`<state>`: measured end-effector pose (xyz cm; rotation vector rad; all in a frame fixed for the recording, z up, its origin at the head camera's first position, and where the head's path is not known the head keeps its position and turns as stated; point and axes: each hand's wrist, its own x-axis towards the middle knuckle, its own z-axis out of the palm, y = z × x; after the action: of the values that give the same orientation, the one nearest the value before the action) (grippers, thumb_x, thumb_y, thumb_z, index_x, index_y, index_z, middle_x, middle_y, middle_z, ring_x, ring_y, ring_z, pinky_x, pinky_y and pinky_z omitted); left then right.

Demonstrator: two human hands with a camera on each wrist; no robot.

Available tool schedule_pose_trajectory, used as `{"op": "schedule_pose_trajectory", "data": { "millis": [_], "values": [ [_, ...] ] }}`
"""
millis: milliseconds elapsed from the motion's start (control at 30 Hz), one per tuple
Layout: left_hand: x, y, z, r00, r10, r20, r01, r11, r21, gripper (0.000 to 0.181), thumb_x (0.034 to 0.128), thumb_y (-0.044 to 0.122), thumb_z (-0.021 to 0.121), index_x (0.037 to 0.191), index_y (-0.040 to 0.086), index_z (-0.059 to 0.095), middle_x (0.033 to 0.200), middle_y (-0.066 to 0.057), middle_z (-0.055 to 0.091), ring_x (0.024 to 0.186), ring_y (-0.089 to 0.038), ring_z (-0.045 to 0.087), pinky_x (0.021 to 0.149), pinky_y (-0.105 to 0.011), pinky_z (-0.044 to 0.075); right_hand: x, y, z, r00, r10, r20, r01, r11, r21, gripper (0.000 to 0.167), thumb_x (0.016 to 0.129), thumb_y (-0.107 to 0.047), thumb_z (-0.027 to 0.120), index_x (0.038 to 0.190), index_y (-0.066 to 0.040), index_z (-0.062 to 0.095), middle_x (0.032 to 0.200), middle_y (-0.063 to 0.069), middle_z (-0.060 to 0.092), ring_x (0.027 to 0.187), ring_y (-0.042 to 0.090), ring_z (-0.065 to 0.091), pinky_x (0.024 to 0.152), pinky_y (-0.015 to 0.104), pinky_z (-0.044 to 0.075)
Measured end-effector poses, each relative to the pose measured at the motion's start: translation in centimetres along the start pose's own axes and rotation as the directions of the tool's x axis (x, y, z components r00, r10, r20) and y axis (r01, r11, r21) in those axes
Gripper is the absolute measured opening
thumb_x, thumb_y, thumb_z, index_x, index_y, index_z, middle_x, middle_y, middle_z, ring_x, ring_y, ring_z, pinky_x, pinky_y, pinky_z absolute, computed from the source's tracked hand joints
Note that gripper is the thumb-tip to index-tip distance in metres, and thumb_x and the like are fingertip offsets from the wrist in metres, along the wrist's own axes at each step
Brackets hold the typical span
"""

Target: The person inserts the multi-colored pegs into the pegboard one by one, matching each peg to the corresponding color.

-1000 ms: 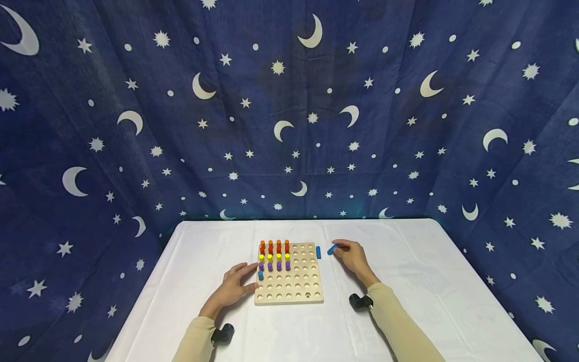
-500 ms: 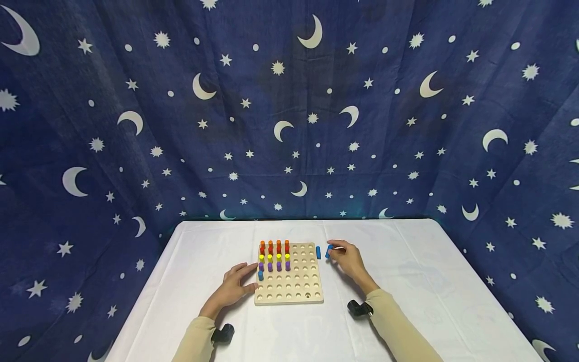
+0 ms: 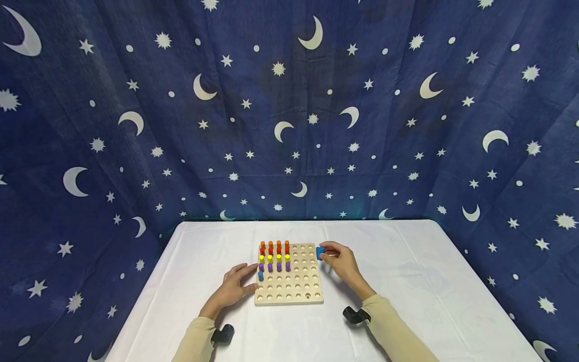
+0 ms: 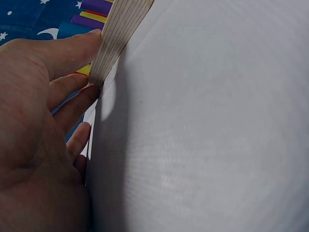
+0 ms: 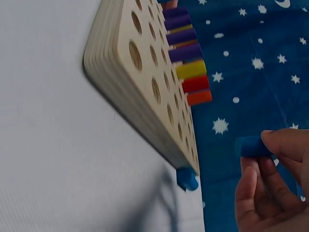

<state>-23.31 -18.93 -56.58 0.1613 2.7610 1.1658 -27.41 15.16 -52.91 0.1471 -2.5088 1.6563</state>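
Note:
In the head view, a wooden pegboard point(image 3: 289, 286) lies on the table with orange, red, yellow and purple pegs in its upper left holes. One blue peg point(image 3: 260, 276) stands below the purple pegs at the left edge. My left hand point(image 3: 231, 287) rests at the board's left side, thumb and fingertips touching its edge. At the upper right, my right hand point(image 3: 342, 261) pinches a blue peg point(image 5: 252, 146) between thumb and fingers, held off the table in the right wrist view. Another blue peg point(image 5: 187, 179) lies by the board's right edge, partly overlapped by the hand in the head view.
The board sits on a white-clothed table point(image 3: 384, 327). Behind it hangs a dark blue curtain point(image 3: 289, 151) with moons and stars. A black wrist camera point(image 3: 223, 334) is on the left wrist, another black wrist camera point(image 3: 356, 315) on the right.
My right hand has moved left toward the board, lifting the blue peg and turning it more upright along the way. My left hand and the board have stayed put.

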Motion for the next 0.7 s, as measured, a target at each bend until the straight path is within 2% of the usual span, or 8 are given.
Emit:
{"op": "schedule_pose_trajectory", "data": {
  "millis": [300, 567, 700],
  "values": [
    [0.0, 0.0, 0.1, 1.0, -0.002, 0.002, 0.002, 1.0, 0.0, 0.062, 0.083, 0.035, 0.077, 0.14, 0.025, 0.055, 0.152, -0.018, 0.039, 0.142, -0.045, 0.027, 0.11, -0.071, 0.025, -1.1, -1.1, 1.2, 0.998, -0.052, 0.038, 0.051, 0.998, 0.027, 0.03, 0.084, -0.005, 0.075, 0.113, -0.008, 0.072, 0.1, 0.008, 0.072, 0.094, 0.022, 0.07, 0.077, 0.021, 0.056],
    [0.1, -0.1, 0.1, 1.0, -0.018, 0.006, 0.018, 1.0, -0.003, 0.062, 0.0833, 0.036, 0.076, 0.14, 0.026, 0.055, 0.153, -0.017, 0.038, 0.142, -0.045, 0.027, 0.111, -0.071, 0.024, -1.5, -2.1, 2.4, 0.997, -0.06, 0.05, 0.056, 0.996, 0.07, 0.03, 0.082, -0.004, 0.077, 0.111, -0.003, 0.071, 0.098, 0.007, 0.072, 0.088, 0.013, 0.067, 0.074, 0.019, 0.055],
    [0.0, 0.0, 0.1, 1.0, -0.016, 0.006, 0.016, 1.0, -0.006, 0.062, 0.083, 0.036, 0.076, 0.14, 0.026, 0.055, 0.153, -0.017, 0.038, 0.142, -0.045, 0.027, 0.11, -0.071, 0.024, -1.6, -2.6, 3.0, 0.996, -0.074, 0.057, 0.068, 0.992, 0.103, 0.026, 0.081, -0.005, 0.078, 0.107, -0.005, 0.072, 0.098, 0.009, 0.071, 0.086, 0.012, 0.066, 0.074, 0.018, 0.055]
  ]
}}
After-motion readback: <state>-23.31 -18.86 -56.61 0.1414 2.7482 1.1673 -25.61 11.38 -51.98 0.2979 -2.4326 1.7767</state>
